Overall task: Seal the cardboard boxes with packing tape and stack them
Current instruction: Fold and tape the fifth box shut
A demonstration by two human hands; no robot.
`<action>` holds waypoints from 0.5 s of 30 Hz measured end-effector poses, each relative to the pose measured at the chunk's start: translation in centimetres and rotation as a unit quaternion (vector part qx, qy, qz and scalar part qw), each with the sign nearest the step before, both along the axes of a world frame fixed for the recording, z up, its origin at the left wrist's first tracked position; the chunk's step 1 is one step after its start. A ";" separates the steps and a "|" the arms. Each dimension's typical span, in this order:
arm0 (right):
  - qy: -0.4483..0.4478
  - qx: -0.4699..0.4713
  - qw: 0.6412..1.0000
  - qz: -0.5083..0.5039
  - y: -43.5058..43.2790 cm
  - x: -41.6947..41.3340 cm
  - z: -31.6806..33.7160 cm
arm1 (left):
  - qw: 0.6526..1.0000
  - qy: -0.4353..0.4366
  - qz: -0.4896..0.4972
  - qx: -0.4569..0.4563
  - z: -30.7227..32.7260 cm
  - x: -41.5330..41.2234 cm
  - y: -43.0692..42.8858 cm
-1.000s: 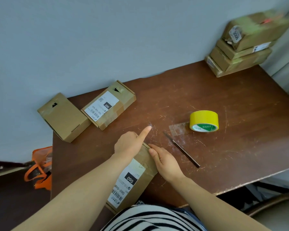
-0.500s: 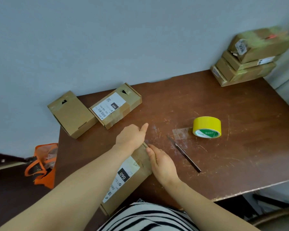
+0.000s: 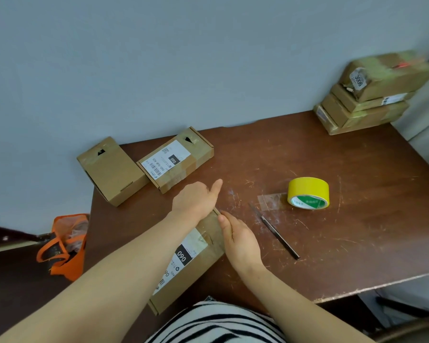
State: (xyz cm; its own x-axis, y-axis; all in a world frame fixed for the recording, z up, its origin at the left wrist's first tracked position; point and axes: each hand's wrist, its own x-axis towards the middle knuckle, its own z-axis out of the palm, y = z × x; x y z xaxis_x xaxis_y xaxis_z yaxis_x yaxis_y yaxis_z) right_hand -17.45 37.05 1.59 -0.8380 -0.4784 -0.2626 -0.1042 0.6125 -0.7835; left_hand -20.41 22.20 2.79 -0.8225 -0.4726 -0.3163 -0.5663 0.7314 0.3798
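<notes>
Head view: a flat brown cardboard box (image 3: 183, 258) with a white printed label lies under both hands on the scratched wooden table (image 3: 357, 219). The left hand (image 3: 196, 200) rests palm-down on its far end, one finger straight and the rest hidden, so its grip cannot be told. The right hand (image 3: 239, 237) stands on edge, its straight fingers (image 3: 224, 220) together and touching the box's far right corner. Right of them lie a thin dark tool (image 3: 275, 231) and a glossy yellow tape roll (image 3: 307, 193).

The person wears a striped top (image 3: 216, 323), seen only as a rounded patch of cloth: narrow black bands across wider white ones, curving from side to side. Left of the striped top runs the left forearm (image 3: 109, 280), and right of it the right forearm (image 3: 295, 300). Both are uncovered along their whole visible length, as are the left hand (image 3: 193, 201) and right hand (image 3: 240, 241) beyond the top.
</notes>
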 end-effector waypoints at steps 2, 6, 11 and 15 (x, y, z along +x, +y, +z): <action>-0.012 -0.008 1.000 -0.015 0.1 -0.5 0.1 | 0.995 0.005 -0.011 0.103 0.3 0.1 -0.4; -0.032 -0.026 0.999 -0.035 0.5 -1.2 0.0 | 0.984 -0.031 -0.031 0.175 0.4 0.7 -1.1; -0.063 -0.052 0.995 -0.052 0.3 -0.8 -0.3 | 0.994 -0.036 -0.044 0.089 0.5 0.7 -0.6; -0.055 -0.052 0.996 -0.043 0.4 -1.1 -0.2 | 0.997 -0.026 -0.013 0.070 0.7 0.7 -0.4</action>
